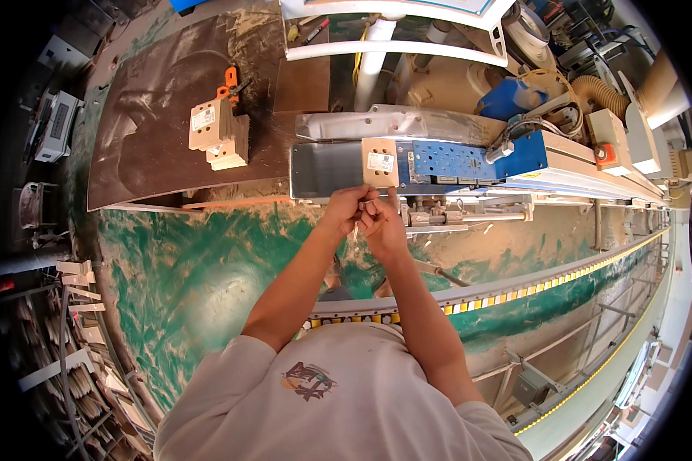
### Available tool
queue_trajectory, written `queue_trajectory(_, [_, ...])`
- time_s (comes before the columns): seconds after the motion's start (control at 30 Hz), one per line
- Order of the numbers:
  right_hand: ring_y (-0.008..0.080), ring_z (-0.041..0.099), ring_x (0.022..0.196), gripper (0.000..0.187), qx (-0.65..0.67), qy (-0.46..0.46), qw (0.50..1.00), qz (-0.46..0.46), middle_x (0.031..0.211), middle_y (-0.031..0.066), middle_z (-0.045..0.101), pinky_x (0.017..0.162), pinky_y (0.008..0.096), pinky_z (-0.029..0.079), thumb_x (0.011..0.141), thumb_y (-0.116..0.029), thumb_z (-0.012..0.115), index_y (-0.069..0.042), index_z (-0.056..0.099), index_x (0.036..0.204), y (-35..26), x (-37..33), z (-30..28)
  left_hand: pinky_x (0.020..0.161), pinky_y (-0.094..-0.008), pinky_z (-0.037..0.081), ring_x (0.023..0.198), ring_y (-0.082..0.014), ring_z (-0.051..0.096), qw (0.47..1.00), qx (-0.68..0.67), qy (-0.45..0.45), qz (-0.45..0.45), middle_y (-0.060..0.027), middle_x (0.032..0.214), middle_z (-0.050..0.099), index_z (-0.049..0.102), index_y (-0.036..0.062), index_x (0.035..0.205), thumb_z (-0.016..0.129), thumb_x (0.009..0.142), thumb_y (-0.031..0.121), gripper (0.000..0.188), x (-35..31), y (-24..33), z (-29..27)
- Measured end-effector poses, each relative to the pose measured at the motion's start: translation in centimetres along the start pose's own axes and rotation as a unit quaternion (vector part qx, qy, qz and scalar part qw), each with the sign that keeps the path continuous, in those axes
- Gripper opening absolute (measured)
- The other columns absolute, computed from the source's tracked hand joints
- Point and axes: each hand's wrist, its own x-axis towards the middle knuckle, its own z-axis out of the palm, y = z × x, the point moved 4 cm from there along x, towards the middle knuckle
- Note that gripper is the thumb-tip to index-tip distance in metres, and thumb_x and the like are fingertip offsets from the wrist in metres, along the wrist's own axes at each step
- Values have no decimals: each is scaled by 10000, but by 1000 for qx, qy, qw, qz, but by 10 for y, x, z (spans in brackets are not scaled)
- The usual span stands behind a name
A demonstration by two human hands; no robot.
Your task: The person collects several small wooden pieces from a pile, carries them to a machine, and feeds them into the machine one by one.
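Note:
A pale wooden block (379, 175) with several drilled holes and a white label lies on the dark end of the machine bed (323, 167). Just at its near edge, my left hand (344, 206) is closed, thumb and fingers pinched together. My right hand (382, 224) is right beside it, fingers curled in, with one finger reaching up to the block's near edge. The fingertips of both hands meet closely, and whatever small thing may be between them is hidden. To the right of the block runs a blue perforated plate (450, 160).
On the brown tabletop (146, 154) at the left stands a stack of labelled wooden blocks (227, 146), with an orange-and-black tool (231, 83) behind it. A clear guard (396, 123) runs behind the bed. A rail with yellow blocks (507, 296) crosses at the right, near my body.

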Motion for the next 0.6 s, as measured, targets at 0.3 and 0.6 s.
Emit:
queue_trajectory(0.3, [126,472,696,820,-21,-12,999,-28,857,-1,497,673,318,408,979,-91,542,-246,99,1651,-85,-5,-51,346,-308,401,406,-198,541,999,-24,-13,25,-90,643,638,696,-42,1006,548,1073,204,295,39,-51,82])
queue_trajectory(0.6, [136,466,707,766,-39,-20,998,-37,855,5,491,681,323,405,993,-83,516,-192,140,1651,-195,-16,-117,352,-316,404,439,-202,558,1000,5,-10,26,-86,651,635,696,-19,1004,546,1054,160,239,81,-105,186])
